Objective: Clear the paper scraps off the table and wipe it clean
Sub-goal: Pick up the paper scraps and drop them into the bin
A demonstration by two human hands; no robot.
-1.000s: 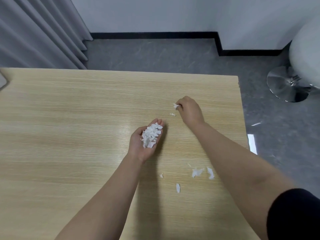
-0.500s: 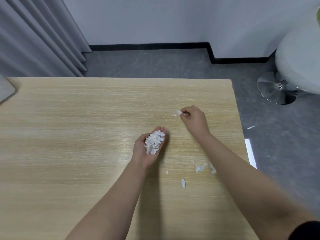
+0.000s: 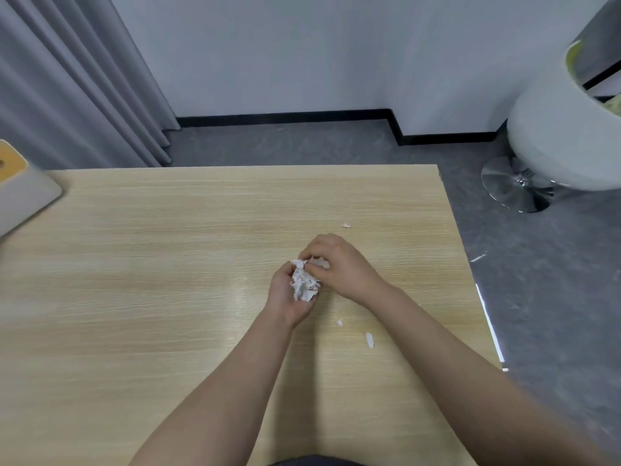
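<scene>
Right hand [image 3: 339,264] fingertips hidden behind scrap wad [image 3: 304,284]; pad [image 3: 23,193] far left of hands cut by edge.

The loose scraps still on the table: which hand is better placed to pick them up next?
Probably the right hand. The left hand is full, cupping the scrap pile, and the loose scraps lie on the table's right side.

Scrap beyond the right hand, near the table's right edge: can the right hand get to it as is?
Probably yes. The scrap lies alone on bare table just past the right hand, nothing between. That hand is at the scrap pile cupped in the left hand.
</scene>
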